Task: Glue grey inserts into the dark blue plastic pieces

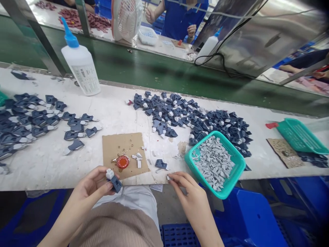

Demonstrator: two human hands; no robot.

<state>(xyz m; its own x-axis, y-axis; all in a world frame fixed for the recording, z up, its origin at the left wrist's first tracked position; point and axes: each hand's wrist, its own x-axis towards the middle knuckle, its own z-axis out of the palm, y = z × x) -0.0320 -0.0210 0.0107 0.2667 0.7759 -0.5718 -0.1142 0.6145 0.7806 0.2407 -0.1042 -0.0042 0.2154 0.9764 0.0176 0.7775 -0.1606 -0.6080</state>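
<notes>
L hand (88, 188) has navy pc (117, 185) (white-topped), R hand (191, 192) pinches pale bit (168, 177).

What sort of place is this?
Probably a factory assembly line: heaps of blue parts, a green basket full of grey pieces, and another person at a facing bench.

Left hand (89, 188) curls; right hand (191, 192) seemingly pinches.

A green belt (159, 70), heaped dark parts (177, 111) and a co-worker (177, 20) opposite mark a factory workshop.
</notes>
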